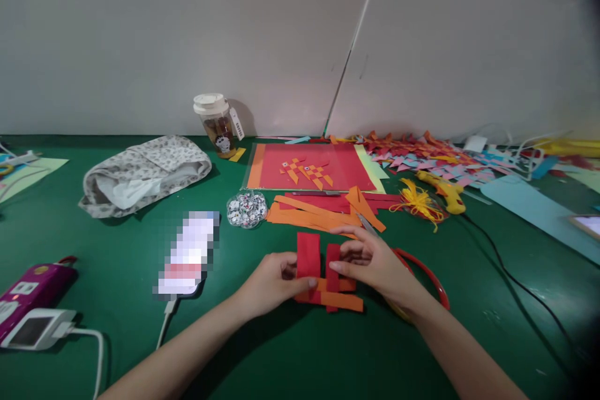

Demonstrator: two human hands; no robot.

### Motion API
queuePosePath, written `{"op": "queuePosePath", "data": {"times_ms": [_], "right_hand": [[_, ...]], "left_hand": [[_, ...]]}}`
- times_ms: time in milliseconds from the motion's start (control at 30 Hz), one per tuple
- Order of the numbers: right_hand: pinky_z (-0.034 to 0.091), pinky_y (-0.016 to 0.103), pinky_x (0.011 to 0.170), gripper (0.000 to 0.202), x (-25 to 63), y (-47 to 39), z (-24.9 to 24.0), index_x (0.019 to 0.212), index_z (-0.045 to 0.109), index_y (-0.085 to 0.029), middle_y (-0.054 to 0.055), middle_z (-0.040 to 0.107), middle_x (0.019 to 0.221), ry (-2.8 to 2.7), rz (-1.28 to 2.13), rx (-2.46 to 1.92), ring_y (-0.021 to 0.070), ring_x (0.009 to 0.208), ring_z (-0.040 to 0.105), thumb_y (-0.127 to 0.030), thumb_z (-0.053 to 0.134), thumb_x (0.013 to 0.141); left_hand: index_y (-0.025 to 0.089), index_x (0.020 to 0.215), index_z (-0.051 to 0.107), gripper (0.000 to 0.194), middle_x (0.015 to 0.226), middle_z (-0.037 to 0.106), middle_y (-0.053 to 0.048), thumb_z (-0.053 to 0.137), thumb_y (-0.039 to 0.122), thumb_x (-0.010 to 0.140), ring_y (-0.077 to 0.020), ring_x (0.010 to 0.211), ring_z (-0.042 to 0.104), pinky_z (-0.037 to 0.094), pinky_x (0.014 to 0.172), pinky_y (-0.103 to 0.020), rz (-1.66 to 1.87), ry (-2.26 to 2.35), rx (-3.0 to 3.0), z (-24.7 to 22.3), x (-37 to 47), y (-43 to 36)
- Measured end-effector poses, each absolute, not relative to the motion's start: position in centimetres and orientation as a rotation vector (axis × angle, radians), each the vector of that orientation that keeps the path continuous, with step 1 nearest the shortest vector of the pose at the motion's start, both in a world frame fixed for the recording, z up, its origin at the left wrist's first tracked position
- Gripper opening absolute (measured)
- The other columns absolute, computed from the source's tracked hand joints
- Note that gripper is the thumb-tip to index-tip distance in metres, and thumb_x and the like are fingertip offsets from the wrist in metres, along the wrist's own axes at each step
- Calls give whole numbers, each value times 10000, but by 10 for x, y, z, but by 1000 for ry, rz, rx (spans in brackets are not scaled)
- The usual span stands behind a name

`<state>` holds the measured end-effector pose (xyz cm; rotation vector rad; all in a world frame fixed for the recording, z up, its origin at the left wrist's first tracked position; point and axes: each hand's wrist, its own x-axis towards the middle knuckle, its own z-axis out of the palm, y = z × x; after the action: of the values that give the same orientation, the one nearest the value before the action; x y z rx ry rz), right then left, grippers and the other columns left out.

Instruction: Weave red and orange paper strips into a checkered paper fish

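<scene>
Thumb and fingers of my left hand (pixel 274 281) are closed on the left edge of a wide red paper strip (pixel 308 254). Two orange paper strips (pixel 347 302) cross it near its lower end and stick out to the right. My right hand (pixel 379 265) pinches a narrower red paper strip (pixel 332 275), which stands beside the wide one with a small gap and is interlaced with the orange strips. Under my right hand lie scissors with a red handle (pixel 434 275), partly hidden by the wrist. Beyond the hands rest loose orange strips (pixel 304 215).
A red sheet (pixel 351 165) carries two woven paper fish (pixel 312 174). Nearby are a clear box of googly eyes (pixel 247 209), yellow yarn (pixel 419 203) and a yellow glue gun (pixel 445 190) with a trailing cord. A phone (pixel 187 253), fabric bag (pixel 150 172) and lidded cup (pixel 216 128) stand left.
</scene>
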<state>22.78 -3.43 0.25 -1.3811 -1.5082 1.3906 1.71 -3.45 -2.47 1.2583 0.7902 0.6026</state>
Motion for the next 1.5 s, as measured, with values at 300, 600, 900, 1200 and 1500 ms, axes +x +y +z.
{"op": "queuePosePath", "data": {"times_ms": [300,600,900,1200,1500], "right_hand": [[494,251,639,369,216,-38,-3,981,538,-236,-24,610,737,-1427,1242,-1386,126,673,606,-293,722,667],[498,234,641,322,204,-45,-8,954,535,-239,-29,610,741,-1402,1250,-1359,115,678,610,-289,708,688],[514,288,678,533,208,-42,-1,1107,466,-220,44,633,925,-1460,1381,-1349,154,757,624,-373,725,668],[470,288,671,446,214,-42,4,1113,502,-244,-11,643,749,-1610,1320,-1410,146,694,591,-357,679,720],[477,278,636,502,217,-38,3,1116,455,-228,-5,617,789,-1392,1356,-1353,146,702,600,-389,697,707]], "left_hand": [[119,1030,612,401,892,682,-84,733,240,668,-221,808,643,495,725,-337,582,798,1155,-25,18,-38],[142,1047,617,456,965,665,-68,764,227,624,-180,809,605,469,748,-306,600,810,1197,-26,17,-38],[124,865,638,274,753,632,-8,741,265,654,-105,627,539,423,627,-233,788,902,1094,-16,22,-36],[132,714,614,307,672,611,-18,673,433,719,-129,619,546,421,594,-238,841,1036,1184,-18,16,-34],[146,760,659,238,699,650,-22,661,383,741,-148,666,581,443,637,-253,871,1119,1269,-16,15,-33]]}}
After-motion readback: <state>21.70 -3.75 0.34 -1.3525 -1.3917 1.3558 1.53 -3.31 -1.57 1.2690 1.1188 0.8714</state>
